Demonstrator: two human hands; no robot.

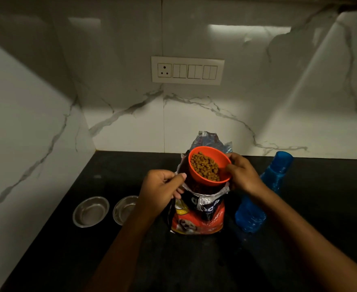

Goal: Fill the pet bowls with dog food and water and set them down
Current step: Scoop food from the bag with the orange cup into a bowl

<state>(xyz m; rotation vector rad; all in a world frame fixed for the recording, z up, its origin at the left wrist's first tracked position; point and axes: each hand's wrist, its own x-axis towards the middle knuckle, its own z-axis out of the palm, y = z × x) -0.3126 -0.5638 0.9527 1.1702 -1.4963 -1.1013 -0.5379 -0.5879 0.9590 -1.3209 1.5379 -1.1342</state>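
Observation:
An orange plastic bowl holding brown kibble is tilted above the open mouth of a red dog food bag. My right hand grips the orange bowl by its right rim. My left hand pinches the bag's left edge and keeps the mouth open. Two steel pet bowls stand to the left on the black counter: one fully visible, the other partly behind my left forearm. Both look empty. A blue water bottle stands right of the bag, capped.
The black counter sits in a corner of white marble walls. A white switch panel is on the back wall above the bag. Both my forearms cross the counter's front half.

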